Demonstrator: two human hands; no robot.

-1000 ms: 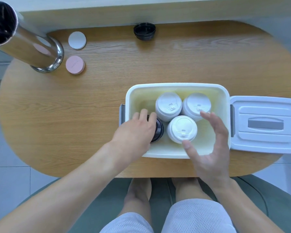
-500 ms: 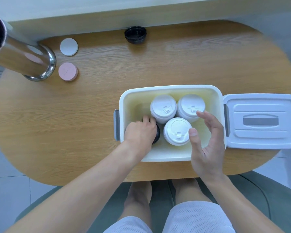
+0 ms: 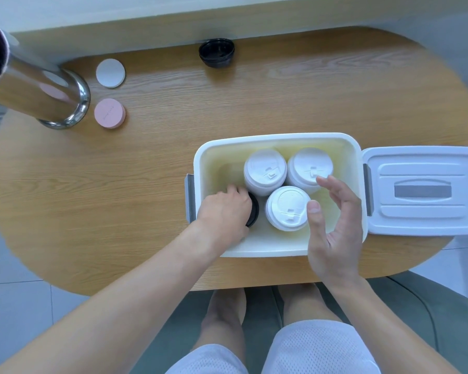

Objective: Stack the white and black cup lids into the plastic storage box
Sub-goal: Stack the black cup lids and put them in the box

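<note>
The white plastic storage box stands on the wooden table. Inside it are three stacks of white cup lids: back left, back right and front. My left hand reaches down into the box's left part and grips a stack of black lids, mostly hidden under it. My right hand hovers over the box's right front corner, fingers spread and relaxed, holding nothing, thumb close to the front white stack. Another stack of black lids sits at the table's far edge.
The box's white cover lies right of the box. A shiny metal cylinder stands at the far left, with a white coaster and a pink coaster beside it. My knees and a green seat show below the table's near edge.
My left hand has sunk deeper into the box with the black lids. My right hand has drawn back slightly from the front white stack toward the box's front right.
</note>
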